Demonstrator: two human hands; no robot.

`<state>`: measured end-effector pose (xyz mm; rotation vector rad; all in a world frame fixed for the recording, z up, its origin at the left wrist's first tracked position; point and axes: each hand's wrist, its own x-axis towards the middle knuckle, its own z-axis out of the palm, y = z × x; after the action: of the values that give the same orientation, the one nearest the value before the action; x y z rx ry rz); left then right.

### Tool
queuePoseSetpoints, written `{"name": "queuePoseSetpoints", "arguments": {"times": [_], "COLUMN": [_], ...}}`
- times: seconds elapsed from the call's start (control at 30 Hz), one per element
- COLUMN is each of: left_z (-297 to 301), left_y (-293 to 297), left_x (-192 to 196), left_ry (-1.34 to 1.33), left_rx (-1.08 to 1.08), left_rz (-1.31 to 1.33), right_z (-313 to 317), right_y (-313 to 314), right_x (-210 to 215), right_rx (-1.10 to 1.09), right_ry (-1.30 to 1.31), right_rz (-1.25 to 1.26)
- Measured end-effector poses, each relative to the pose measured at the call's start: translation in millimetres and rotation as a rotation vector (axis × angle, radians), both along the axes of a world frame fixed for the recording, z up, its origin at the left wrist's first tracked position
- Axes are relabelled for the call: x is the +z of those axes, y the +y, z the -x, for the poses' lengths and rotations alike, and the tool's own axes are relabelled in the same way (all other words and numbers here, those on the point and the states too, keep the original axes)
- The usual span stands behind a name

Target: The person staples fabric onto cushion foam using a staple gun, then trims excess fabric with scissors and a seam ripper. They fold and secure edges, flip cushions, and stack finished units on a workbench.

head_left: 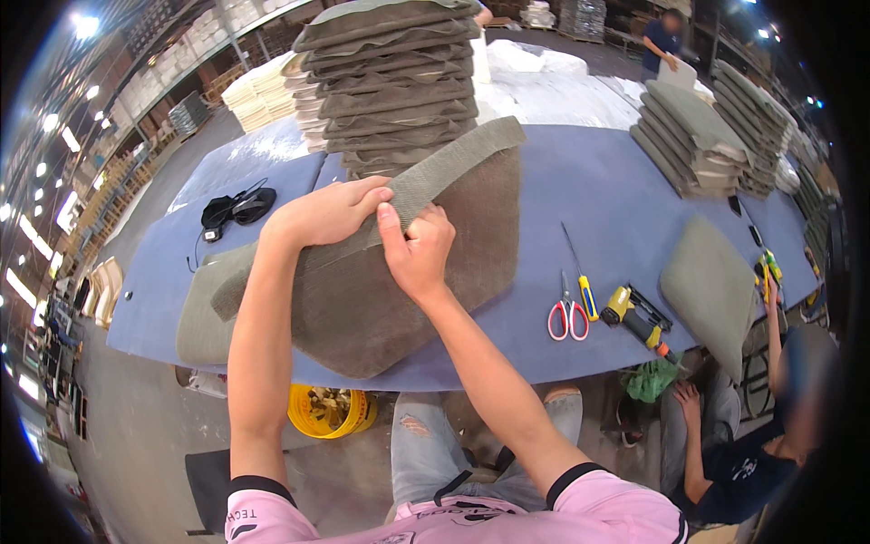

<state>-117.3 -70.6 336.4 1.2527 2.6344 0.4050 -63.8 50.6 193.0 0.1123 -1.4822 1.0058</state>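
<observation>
A grey-brown cushion (pixel 399 299) is tilted up on the blue table before me, a lighter ribbed fabric strip (pixel 462 163) running along its upper edge. My left hand (pixel 331 216) is bent over that edge, fingers pressed together on the fabric, their undersides hidden. Close beside it, my right hand (pixel 422 249) grips the strip, thumb up and fingers curled round the cloth. Partly under the cushion, at the left, lies a grey-green cushion (pixel 204 313).
Behind stands a tall stack of cushions (pixel 390 91). To the right lie red-handled scissors (pixel 568 317), a yellow-handled screwdriver (pixel 587 297), a yellow-black air stapler (pixel 637 317) and another cushion (pixel 711 276). A yellow bucket (pixel 362 417) stands below the table; a co-worker (pixel 752 462) sits at right.
</observation>
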Motion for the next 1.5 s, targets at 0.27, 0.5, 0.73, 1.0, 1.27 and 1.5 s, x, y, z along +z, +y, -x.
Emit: {"name": "queuePoseSetpoints", "arguments": {"times": [0.27, 0.5, 0.73, 1.0, 1.27, 1.5], "left_z": [-23, -65, -61, -79, -98, -109], "left_y": [-17, 9, -3, -4, -1, 2], "left_x": [-26, -8, -24, -12, -16, -16], "left_ry": [0.267, 0.249, 0.327, 0.286, 0.308, 0.324], "left_rx": [-0.052, -0.006, -0.063, -0.044, -0.08, -0.071], "left_rz": [-0.09, 0.037, -0.004, 0.071, 0.061, 0.035], "right_z": [-123, -280, -273, -264, -202, -182], "right_y": [80, 291, 347, 177, 30, 34], "right_x": [-46, -221, -202, -44, -9, -28], "right_rx": [0.165, -1.001, -0.51, 0.439, 0.614, 0.388], "right_ry": [-0.414, -1.437, -1.601, -0.765, -0.588, -0.461], "right_rz": [-0.11, -0.29, -0.403, 0.518, 0.459, -0.024]}}
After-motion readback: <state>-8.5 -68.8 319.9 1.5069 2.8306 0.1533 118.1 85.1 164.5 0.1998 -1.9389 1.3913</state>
